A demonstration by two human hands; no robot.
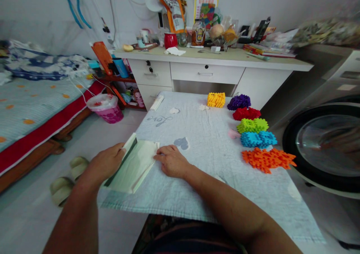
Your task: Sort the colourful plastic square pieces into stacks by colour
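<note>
A notebook [137,167] with pale, yellowish-green pages lies near the left front corner of the cloth-covered table. Its left side is raised and shows a dark strip. My left hand [108,162] is closed around that left edge, thumb on top, with the other fingers hidden beneath. At the page's upper right edge, the bent fingers of my right hand [173,162] close on the paper. The page is slightly creased along its right side.
Along the table's right side sit plastic block clusters: yellow [216,100], purple [239,102], red [246,113], green [252,125], blue [258,139] and orange [267,159]. A white box [156,102] lies at the far left corner. A washing machine [332,145] stands right, a pink bin [105,109] left.
</note>
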